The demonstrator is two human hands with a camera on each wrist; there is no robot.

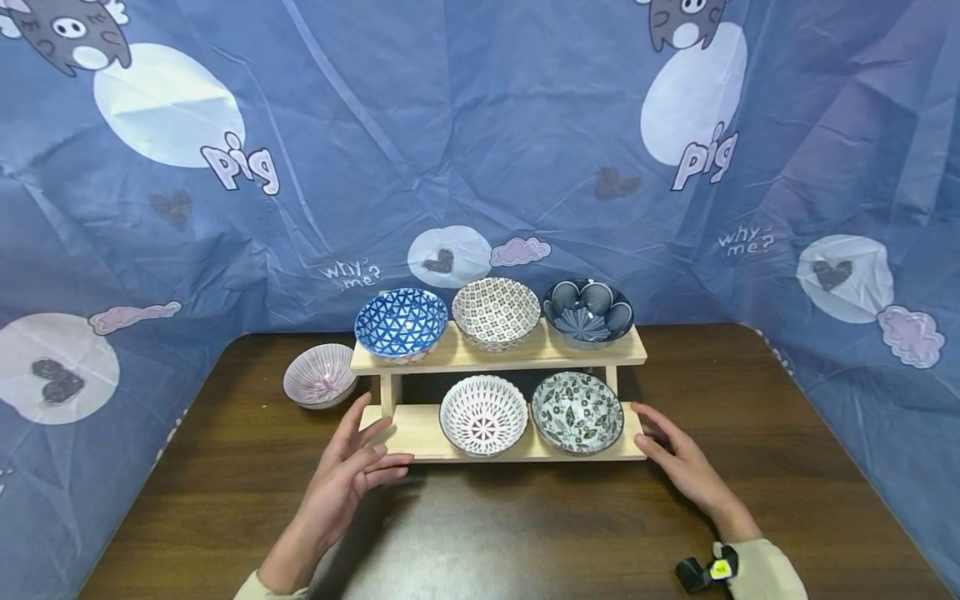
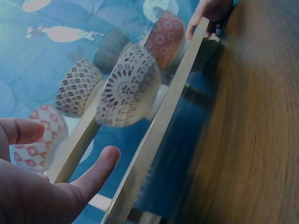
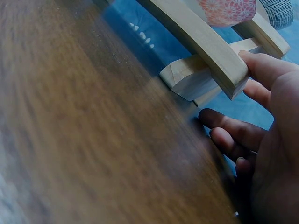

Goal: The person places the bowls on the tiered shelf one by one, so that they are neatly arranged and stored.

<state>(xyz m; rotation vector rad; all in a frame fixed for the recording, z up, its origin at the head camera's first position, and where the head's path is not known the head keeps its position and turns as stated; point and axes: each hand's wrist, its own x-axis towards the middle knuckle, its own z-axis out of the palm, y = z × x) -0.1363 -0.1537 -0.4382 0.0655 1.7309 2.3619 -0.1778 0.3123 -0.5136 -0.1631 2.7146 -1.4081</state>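
Observation:
A two-tier wooden stand (image 1: pixel 414 433) holds patterned bowls. On its upper board sit a blue-and-white bowl (image 1: pixel 401 323), a checked bowl (image 1: pixel 497 312) and a dark blue bowl (image 1: pixel 588 317). A white bowl with radiating marks (image 1: pixel 483 417) and a leaf-patterned bowl (image 1: pixel 577 414) occupy the lower board. My left hand (image 1: pixel 341 475) is at the lower board's left end, fingers spread and holding nothing; whether it touches the wood I cannot tell. At the opposite end, my right hand (image 1: pixel 686 462) touches the board's end with its fingers relaxed, seen also in the right wrist view.
A pinkish striped bowl (image 1: pixel 321 377) stands on the brown table (image 1: pixel 510 533), left of the stand. Behind the table hangs a blue printed cloth (image 1: pixel 480 150), which also lines both sides. A small black device (image 1: pixel 705 571) is by the right sleeve.

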